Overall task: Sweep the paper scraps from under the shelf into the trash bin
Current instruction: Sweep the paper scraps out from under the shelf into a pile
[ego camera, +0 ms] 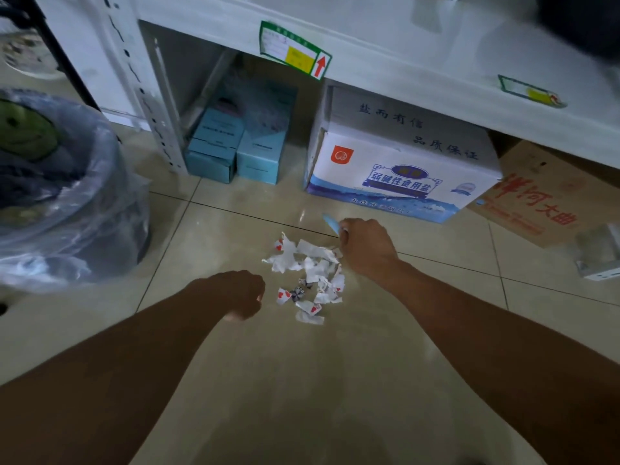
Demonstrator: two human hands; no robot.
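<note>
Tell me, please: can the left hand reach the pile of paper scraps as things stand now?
Probably yes. The left hand is closed, just left of the paper scraps, with only bare floor tile between them.

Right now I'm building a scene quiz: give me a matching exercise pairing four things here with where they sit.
Things:
1. paper scraps
2. trash bin
3. light blue boxes
4. white carton

Places:
A. far left, lined with a clear bag
B. on the tiles between both hands
C. under the shelf, right of the blue boxes
D. under the shelf, beside its perforated post

Pairs: 1-B, 2-A, 3-D, 4-C
</note>
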